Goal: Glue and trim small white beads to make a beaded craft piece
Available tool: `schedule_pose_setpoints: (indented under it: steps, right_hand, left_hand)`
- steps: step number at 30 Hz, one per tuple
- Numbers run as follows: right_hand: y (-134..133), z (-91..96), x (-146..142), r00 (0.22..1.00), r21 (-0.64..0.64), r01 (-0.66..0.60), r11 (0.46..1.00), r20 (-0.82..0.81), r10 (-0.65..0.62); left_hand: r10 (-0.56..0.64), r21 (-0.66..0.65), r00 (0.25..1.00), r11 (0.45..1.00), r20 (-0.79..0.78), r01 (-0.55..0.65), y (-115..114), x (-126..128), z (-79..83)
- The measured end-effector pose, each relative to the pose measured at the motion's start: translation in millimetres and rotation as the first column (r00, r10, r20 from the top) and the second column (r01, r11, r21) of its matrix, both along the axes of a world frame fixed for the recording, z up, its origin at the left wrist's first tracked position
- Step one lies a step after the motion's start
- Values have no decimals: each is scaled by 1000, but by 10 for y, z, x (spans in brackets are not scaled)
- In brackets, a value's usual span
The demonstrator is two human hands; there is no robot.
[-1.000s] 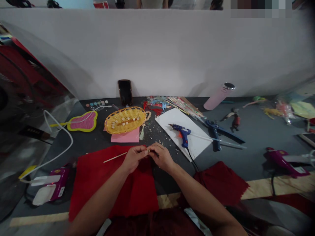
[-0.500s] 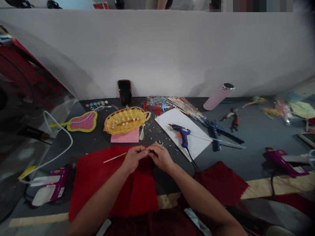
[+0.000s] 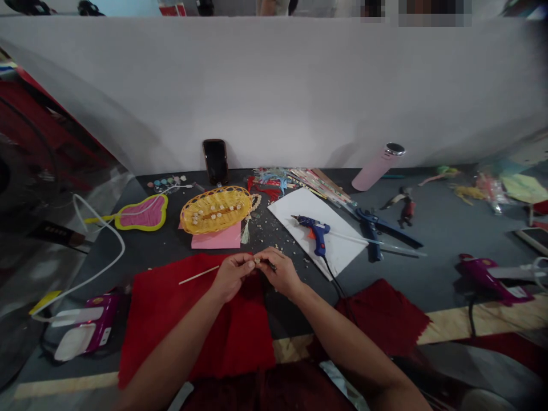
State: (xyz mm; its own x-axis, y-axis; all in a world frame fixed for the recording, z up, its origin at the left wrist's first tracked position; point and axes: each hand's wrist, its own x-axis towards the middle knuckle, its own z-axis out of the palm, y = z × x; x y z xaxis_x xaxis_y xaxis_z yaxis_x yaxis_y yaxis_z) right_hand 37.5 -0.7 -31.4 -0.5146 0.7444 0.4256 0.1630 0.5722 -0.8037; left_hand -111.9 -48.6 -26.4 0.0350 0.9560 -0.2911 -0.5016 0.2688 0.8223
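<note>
My left hand (image 3: 233, 275) and my right hand (image 3: 280, 273) meet above the upper edge of a red cloth (image 3: 171, 308). Pinched between their fingertips is a small pale bead-like piece (image 3: 257, 261); its exact kind is too small to make out. A short dark thing shows at the right hand's fingers, unclear in kind. From beside the left hand a thin pale stick (image 3: 198, 274) points left over the cloth; whether the hand holds it is hidden. Just beyond, a yellow woven basket (image 3: 188, 208) contains several small pale flower-like pieces and leans on pink paper (image 3: 216, 238).
A blue glue gun (image 3: 315, 229) lies on white card (image 3: 342, 251), its cord running toward me. Right of it are blue-handled pliers (image 3: 373, 234) and a pink bottle (image 3: 377, 168). A phone (image 3: 216, 161) leans on the partition. Purple devices (image 3: 103, 319) flank the table.
My fingertips have parted slightly, so the small pale piece now shows between them. The hands otherwise keep their place; the whole view has shifted a little.
</note>
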Motion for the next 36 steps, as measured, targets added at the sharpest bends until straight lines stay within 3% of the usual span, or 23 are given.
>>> schedule_pose_setpoints:
  steps: [5, 10, 12, 16, 18, 21, 28, 36]
  right_hand:
    - [-4, 6, 23, 998, 33, -35, 999, -53, 36]
    - [-25, 59, 51, 995, -84, 47, 995, -88, -54]
    - [-31, 94, 54, 996, -106, 40, 994, -79, -49]
    - [-29, 128, 42, 1000, -112, 18, 994, -16, -20]
    - [-23, 117, 35, 1000, -120, 19, 993, 2, -18]
    - [-18, 94, 34, 1000, -111, 11, 994, 8, -10]
    - [-23, 116, 40, 1000, -101, -13, 995, 25, 16]
    - [-8, 34, 48, 1000, -70, -16, 997, 25, 18]
  left_hand:
    - [39, -21, 999, 999, -13, -39, 0, 13, 34]
    - [89, 104, 961, 993, -262, -63, -4, -25, 31]
    - [105, 172, 905, 984, -412, -36, -9, -44, 24]
    - [201, 300, 714, 954, -671, 13, -31, -56, 39]
    - [239, 354, 628, 933, -741, 63, -44, -56, 54]
    - [265, 398, 556, 908, -787, 131, -57, -59, 72]
    - [294, 433, 514, 885, -806, 171, -61, -75, 74]
    - [286, 444, 541, 877, -791, 185, -53, -75, 81]
